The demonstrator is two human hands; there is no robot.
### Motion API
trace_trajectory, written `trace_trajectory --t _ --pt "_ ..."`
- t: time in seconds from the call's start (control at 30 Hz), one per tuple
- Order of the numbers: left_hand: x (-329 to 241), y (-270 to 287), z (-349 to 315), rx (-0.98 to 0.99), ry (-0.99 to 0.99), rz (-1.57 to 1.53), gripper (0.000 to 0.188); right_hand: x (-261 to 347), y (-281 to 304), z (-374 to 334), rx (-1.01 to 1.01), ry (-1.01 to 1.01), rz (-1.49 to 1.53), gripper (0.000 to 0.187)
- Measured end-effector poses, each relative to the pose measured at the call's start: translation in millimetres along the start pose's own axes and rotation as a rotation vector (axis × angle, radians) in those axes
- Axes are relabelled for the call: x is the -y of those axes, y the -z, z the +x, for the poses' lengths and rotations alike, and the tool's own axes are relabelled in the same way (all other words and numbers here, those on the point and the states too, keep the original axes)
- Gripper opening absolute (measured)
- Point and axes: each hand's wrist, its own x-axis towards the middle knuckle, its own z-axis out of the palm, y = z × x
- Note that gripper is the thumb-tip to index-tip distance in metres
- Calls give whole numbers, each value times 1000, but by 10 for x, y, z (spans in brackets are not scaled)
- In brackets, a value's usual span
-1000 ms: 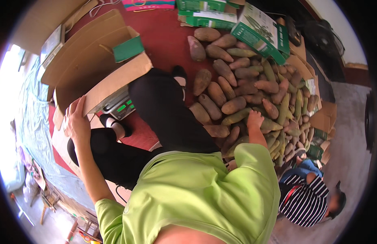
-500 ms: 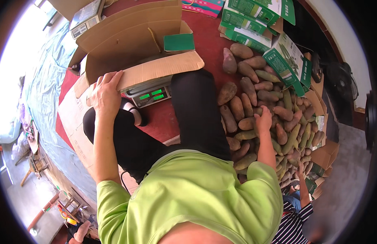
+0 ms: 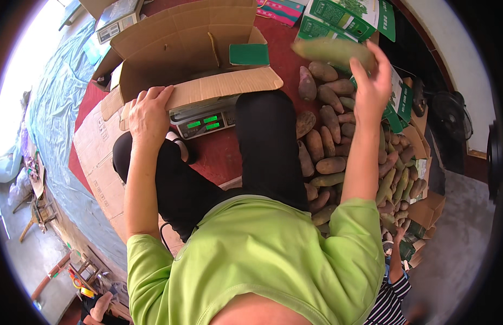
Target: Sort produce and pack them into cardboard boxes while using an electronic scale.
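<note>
My left hand point(image 3: 149, 115) grips the left end of the front flap point(image 3: 224, 88) of an open cardboard box point(image 3: 175, 46). The box rests on a digital scale point(image 3: 204, 125) with green lit displays, between my knees. Up at the right, my right hand point(image 3: 372, 81) holds a long green root, apparently a radish point(image 3: 330, 51), slightly blurred, between thumb and fingers. It hangs above the far end of a heap of purple-brown and green radish-like roots point(image 3: 331, 164). The bottom of the box is hidden from me.
Green printed cartons point(image 3: 343, 16) stand behind the heap at the far right. A black fan point(image 3: 451, 115) is by the wall. At lower right a person in a striped shirt point(image 3: 389, 300) reaches toward the heap. Blue sheeting point(image 3: 62, 130) covers the left side.
My right hand has risen from the heap, moving away from me, and now carries the green radish. My left hand stays on the box flap.
</note>
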Motion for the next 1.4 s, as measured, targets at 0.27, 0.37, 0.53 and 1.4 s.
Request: trace_trajectory --t 0.27,0.37,0.53,1.4 --pt "31 9 -34 23 7 0 37 67 -1337 305 313 -231 418 41" --pt "12 9 -15 16 -6 -7 38 -224 -1713 230 319 -332 398 41" --pt "34 11 11 65 17 -8 43 -820 -1756 135 213 -184 26 28" --pt "60 -108 25 36 -46 -67 54 -1669 1354 -3065 702 -699 -1391 32"
